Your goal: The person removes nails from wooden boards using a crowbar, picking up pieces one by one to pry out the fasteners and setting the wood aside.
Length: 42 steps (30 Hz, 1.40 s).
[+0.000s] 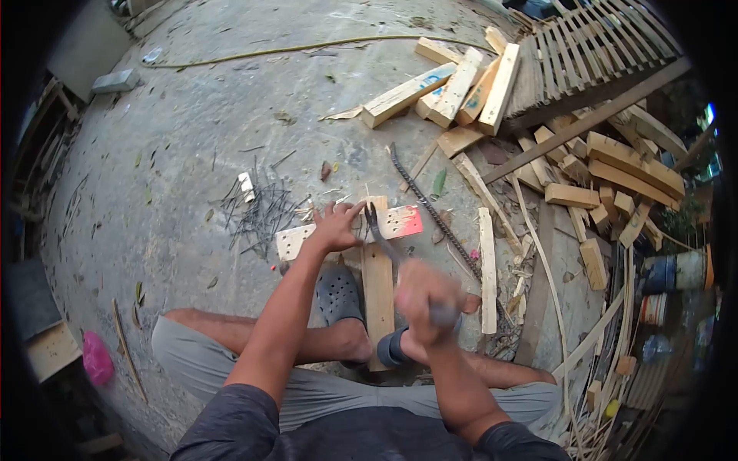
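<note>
A pale board with several holes and a pink-red right end [405, 220] lies crosswise over a longer plank [377, 292] on the ground. My left hand [337, 227] rests on the board's middle with its fingers spread. My right hand [427, 296], blurred, is closed round the handle of a dark metal claw tool [374, 221]. The tool's forked tip is over the board, just right of my left fingers. Left of the board is a pile of nails [257, 211] with a small wood block [246, 187] by it.
Timber blocks [460, 86] lie at the upper right beside a slatted wooden frame [588, 54]. A dark ribbed bar [437, 217] and a wood strip [487, 269] lie right of the board. A hose [307, 48] crosses the ground behind. My shoes [339, 295] flank the plank.
</note>
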### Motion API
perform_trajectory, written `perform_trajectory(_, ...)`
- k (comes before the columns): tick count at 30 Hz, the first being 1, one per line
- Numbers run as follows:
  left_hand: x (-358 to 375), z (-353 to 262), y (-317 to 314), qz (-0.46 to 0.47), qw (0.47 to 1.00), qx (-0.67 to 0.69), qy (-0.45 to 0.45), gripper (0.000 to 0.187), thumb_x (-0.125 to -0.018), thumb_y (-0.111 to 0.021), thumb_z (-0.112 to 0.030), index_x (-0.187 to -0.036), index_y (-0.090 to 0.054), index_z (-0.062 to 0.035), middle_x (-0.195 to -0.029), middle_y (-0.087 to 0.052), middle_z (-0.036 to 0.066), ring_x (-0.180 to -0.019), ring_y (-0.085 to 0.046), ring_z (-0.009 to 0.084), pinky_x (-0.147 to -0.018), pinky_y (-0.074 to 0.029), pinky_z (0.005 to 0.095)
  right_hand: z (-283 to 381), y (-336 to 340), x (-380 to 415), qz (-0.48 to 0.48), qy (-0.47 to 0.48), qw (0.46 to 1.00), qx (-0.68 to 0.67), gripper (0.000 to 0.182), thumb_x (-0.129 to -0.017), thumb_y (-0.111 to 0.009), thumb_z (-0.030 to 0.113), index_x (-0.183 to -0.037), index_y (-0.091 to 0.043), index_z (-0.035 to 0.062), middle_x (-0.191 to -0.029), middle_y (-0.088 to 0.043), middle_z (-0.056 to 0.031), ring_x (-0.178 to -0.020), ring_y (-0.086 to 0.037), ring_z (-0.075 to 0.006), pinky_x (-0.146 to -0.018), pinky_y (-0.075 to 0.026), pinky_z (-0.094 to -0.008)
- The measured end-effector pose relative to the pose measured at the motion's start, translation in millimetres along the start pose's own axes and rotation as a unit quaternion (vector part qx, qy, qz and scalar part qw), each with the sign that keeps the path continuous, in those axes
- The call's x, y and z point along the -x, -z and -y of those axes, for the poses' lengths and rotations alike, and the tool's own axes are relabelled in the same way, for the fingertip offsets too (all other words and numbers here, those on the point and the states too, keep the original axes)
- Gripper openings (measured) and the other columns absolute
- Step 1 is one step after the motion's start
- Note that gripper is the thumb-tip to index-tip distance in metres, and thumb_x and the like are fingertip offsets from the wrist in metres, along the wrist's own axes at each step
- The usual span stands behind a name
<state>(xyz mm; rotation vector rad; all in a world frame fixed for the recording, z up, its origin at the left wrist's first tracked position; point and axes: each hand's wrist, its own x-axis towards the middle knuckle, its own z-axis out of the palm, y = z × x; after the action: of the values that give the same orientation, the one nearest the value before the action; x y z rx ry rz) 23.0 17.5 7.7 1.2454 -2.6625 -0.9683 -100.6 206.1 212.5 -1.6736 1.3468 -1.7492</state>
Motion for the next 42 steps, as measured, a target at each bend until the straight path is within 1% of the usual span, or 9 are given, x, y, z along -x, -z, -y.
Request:
perform_trajectory(6, -21, 9, -16, -0.094, 0.973, 0.168, -0.124, 0.032, -0.082, -0.057, 0.002, -0.104, -0.075, -0.0120, -0.111, -0.075, 0.008, -0.103, -0.070, 0.0326, -0.090, -0.056, 0.0411, 17, 23, 153, 0.130, -0.061, 0.989, 0.029, 0.023, -0.079, -0.078, 0.004, -0.067, -0.058, 0.0076, -0.079, -0.064, -0.0063, -0.094, -0.071, -0.0305, -0.106, -0.046, -0.0582)
perform_trajectory(13, -18, 2, 18, -0.398, 0.908, 0.033, -0.128, 0.023, -0.082, -0.060, 0.002, -0.099, -0.074, -0.0057, -0.092, -0.071, 0.018, -0.089, -0.065, 0.0386, -0.079, -0.051, 0.0468, 26, 66, 137, 0.159, -0.091, 0.983, -0.028, 0.026, -0.082, -0.077, 0.002, -0.064, -0.059, 0.0100, -0.089, -0.069, -0.0056, -0.097, -0.069, -0.0269, -0.109, -0.045, -0.0565)
perform_trajectory(17, -4, 39, 25, -0.392, 0.888, -0.223, 0.086, 0.056, -0.089, -0.074, -0.029, -0.135, -0.058, -0.0014, -0.122, -0.063, 0.026, -0.113, -0.060, 0.0434, -0.094, -0.048, 0.0531, 6, 114, 88, -0.272, -0.070, 0.918, -0.282, 0.023, -0.094, -0.062, 0.016, -0.073, -0.053, 0.0136, -0.063, -0.050, -0.0021, -0.061, -0.052, -0.0206, -0.072, -0.055, -0.0450)
perform_trajectory(19, 6, 35, 23, -0.051, 0.988, -0.106, 0.099, 0.092, -0.078, -0.085, -0.043, -0.148, -0.044, -0.0014, -0.138, -0.053, 0.026, -0.129, -0.050, 0.0462, -0.103, -0.042, 0.0596, -1, 169, 69, -0.319, -0.113, 0.906, -0.254, 0.025, -0.097, -0.055, 0.022, -0.075, -0.047, 0.0132, -0.058, -0.039, -0.0013, -0.056, -0.043, -0.0183, -0.061, -0.049, -0.0403)
perform_trajectory(29, 24, -20, 7, -0.171, 0.979, 0.091, 0.070, 0.061, -0.059, -0.096, -0.024, -0.104, -0.065, 0.0045, -0.101, -0.071, 0.024, -0.088, -0.071, 0.0391, -0.081, -0.055, 0.0456, -176, 259, 197, -0.652, -0.296, 0.583, -0.385, 0.023, -0.097, -0.059, 0.024, -0.081, -0.055, 0.0087, -0.082, -0.058, -0.0106, -0.094, -0.062, -0.0290, -0.104, -0.046, -0.0467)
perform_trajectory(31, 15, -13, 30, -0.185, 0.963, 0.152, 0.122, 0.060, -0.065, -0.095, -0.028, -0.106, -0.065, 0.0045, -0.097, -0.072, 0.020, -0.084, -0.072, 0.0328, -0.078, -0.055, 0.0431, -183, 253, 208, -0.632, -0.494, 0.506, -0.318, 0.022, -0.097, -0.060, 0.026, -0.091, -0.061, 0.0048, -0.084, -0.058, -0.0105, -0.097, -0.062, -0.0282, -0.102, -0.046, -0.0462)
perform_trajectory(36, 11, 20, 44, -0.279, 0.879, 0.314, 0.225, 0.063, -0.072, -0.093, -0.036, -0.109, -0.064, 0.0050, -0.090, -0.070, 0.013, -0.078, -0.067, 0.0231, -0.072, -0.054, 0.0400, -179, 101, 199, -0.058, -0.412, 0.856, 0.306, 0.065, -0.083, -0.077, 0.032, -0.133, -0.054, -0.0027, -0.128, -0.063, -0.0249, -0.115, -0.065, -0.0334, -0.099, -0.051, -0.0467)
perform_trajectory(38, 8, 17, 47, -0.297, 0.863, 0.320, 0.255, 0.071, -0.070, -0.094, -0.038, -0.114, -0.062, 0.0067, -0.096, -0.072, 0.017, -0.085, -0.070, 0.0269, -0.079, -0.055, 0.0415, -115, 44, 151, 0.245, -0.481, 0.788, 0.297, 0.082, -0.088, -0.074, 0.038, -0.147, -0.041, -0.0082, -0.137, -0.054, -0.0334, -0.129, -0.057, -0.0431, -0.108, -0.047, -0.0495)
perform_trajectory(42, 10, -3, 64, -0.326, 0.886, 0.233, 0.234, 0.067, -0.071, -0.093, -0.038, -0.112, -0.064, 0.0059, -0.097, -0.071, 0.013, -0.082, -0.067, 0.0222, -0.075, -0.053, 0.0371, -157, -66, 222, 0.222, -0.467, 0.721, 0.462, 0.105, -0.085, -0.073, 0.034, -0.163, -0.013, -0.0012, -0.144, -0.042, -0.0351, -0.127, -0.052, -0.0528, -0.104, -0.045, -0.0594)
